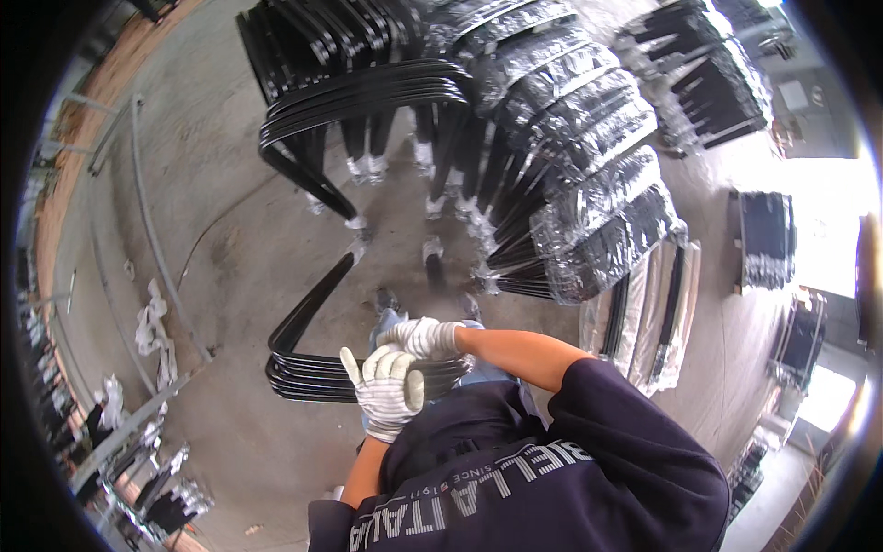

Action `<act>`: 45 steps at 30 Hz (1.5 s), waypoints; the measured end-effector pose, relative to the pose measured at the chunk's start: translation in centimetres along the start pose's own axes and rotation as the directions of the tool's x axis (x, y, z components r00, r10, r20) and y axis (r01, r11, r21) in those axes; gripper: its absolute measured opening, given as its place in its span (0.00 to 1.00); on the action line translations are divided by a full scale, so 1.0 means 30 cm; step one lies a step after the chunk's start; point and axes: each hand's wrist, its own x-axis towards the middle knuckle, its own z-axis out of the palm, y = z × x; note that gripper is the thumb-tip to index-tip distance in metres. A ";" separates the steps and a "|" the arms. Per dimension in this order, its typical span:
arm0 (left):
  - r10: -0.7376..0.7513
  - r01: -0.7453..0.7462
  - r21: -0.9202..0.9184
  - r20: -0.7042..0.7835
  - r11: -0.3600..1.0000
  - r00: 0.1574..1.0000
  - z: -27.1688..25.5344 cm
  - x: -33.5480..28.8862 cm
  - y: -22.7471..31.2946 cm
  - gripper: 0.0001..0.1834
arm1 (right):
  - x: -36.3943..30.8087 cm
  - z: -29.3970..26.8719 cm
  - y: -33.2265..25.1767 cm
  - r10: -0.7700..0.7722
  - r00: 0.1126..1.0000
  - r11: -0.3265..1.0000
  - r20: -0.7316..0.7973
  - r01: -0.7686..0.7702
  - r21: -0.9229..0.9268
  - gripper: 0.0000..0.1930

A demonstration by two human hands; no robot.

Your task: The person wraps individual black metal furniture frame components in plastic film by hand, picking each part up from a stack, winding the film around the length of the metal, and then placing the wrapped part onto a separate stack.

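Note:
Both my hands wear white striped knit gloves with pale palms. My left hand (385, 389) is raised in front of my belly, its fingers apart and nothing in them. Just beyond it, my right hand (421, 339) reaches across from the right with its fingers bent close to the left hand's fingertips. Whatever those fingers hold, if anything, is hidden. Below and behind my hands is a bundle of black bent tube frames (313, 375), stacked one against another, with legs reaching forward to plastic-wrapped ends on the floor. My hands partly cover it.
Ahead stands a similar bundle of black frames (368, 92). Rows of frames in clear plastic wrap (589, 120) curve round to the right, ending at wrapped flat pieces (644, 317). A long metal bar (152, 225) and crumpled white plastic (154, 336) are on the left.

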 end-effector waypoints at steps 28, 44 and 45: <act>-0.081 0.187 -0.571 0.411 -0.800 0.908 0.005 0.499 -0.175 0.37 | 0.028 0.058 0.187 0.069 0.943 0.632 -0.325 0.211 0.746 0.12; 0.154 0.400 -0.498 0.463 -0.770 0.873 0.000 0.413 0.057 0.44 | -0.334 0.275 0.064 0.128 0.850 0.911 -0.511 0.103 0.398 0.13; 0.171 0.398 -0.463 0.457 -0.792 0.873 -0.001 0.395 0.074 0.44 | -0.371 0.279 0.026 0.135 0.849 0.941 -0.511 0.052 0.335 0.14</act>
